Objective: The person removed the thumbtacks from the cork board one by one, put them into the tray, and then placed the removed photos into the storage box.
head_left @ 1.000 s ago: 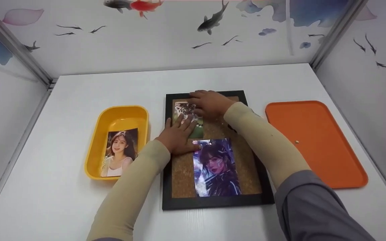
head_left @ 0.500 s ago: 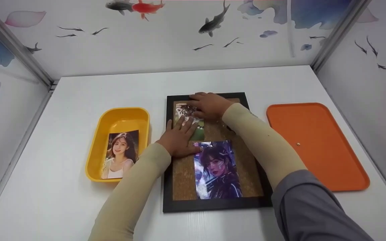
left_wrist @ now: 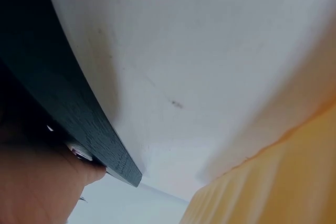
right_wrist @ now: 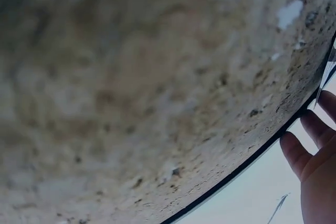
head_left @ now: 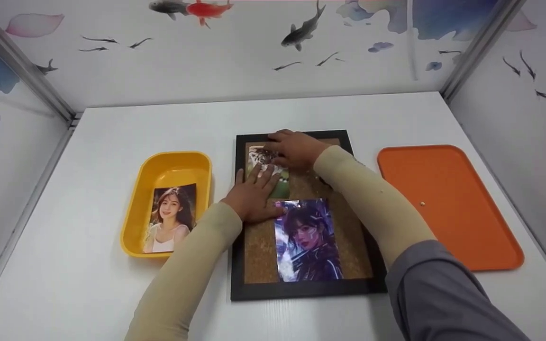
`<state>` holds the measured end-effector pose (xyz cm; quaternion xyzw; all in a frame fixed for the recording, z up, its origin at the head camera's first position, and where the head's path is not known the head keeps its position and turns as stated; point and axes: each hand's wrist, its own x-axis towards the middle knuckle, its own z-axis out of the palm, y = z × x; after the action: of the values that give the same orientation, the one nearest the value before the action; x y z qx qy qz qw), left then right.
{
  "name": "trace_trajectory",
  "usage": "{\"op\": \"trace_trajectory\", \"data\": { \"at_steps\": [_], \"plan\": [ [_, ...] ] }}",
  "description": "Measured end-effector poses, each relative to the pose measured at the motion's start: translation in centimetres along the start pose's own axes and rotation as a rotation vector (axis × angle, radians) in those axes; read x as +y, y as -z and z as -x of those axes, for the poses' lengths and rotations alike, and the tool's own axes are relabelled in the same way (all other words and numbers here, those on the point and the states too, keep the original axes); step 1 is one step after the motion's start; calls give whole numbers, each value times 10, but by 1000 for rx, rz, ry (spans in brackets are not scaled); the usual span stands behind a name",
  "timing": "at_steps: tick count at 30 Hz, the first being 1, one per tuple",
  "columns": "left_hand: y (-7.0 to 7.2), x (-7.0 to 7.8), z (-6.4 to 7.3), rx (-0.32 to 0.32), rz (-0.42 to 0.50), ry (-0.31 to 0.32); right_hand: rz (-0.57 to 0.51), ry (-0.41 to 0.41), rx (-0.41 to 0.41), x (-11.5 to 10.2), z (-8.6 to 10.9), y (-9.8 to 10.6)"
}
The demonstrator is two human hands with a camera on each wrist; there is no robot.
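Note:
A black-framed cork board (head_left: 259, 251) lies flat on the table with two pictures on it. Near its upper left is a tiger photo (head_left: 280, 189), partly covered by both hands. My left hand (head_left: 250, 198) rests spread over the photo's lower part and the cork, its thumb at the upper left corner of a purple picture of an armoured figure (head_left: 308, 244). A small shiny pin (head_left: 299, 205) shows at that picture's top edge. My right hand (head_left: 297, 150) lies over the photo's upper right, fingertips on it and near the top frame edge; what is under them is hidden.
Left of the board stands a yellow tray (head_left: 133, 213) holding a portrait photo (head_left: 171, 220). On the right lies an orange tray (head_left: 467, 227) with one small pin (head_left: 423, 203) on it. Printed panels enclose the white table (head_left: 64, 199) at the back and sides.

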<state>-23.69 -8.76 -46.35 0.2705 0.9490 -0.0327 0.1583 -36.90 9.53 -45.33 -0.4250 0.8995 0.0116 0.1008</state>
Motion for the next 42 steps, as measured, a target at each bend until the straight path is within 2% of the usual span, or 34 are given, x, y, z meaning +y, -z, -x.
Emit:
{"op": "trace_trajectory", "data": {
  "at_steps": [8, 15, 22, 25, 34, 42],
  "plan": [
    [0, 1, -1, 14, 3, -6, -129, -35, 11, 6, 0, 1],
    [0, -1, -1, 26, -42, 7, -251, -74, -4, 8, -5, 7],
    [-1, -1, 1, 30, -15, 6, -213, -6, 23, 12, -19, 9],
    [-1, 0, 0, 25, -10, 8, -215, -3, 42, 15, -22, 9],
    [0, 3, -1, 32, 1, -10, -249, -20, 82, 20, -21, 5],
    [-5, -1, -2, 39, -3, 6, -159, 43, 77, 8, -21, 8]
  ]
}}
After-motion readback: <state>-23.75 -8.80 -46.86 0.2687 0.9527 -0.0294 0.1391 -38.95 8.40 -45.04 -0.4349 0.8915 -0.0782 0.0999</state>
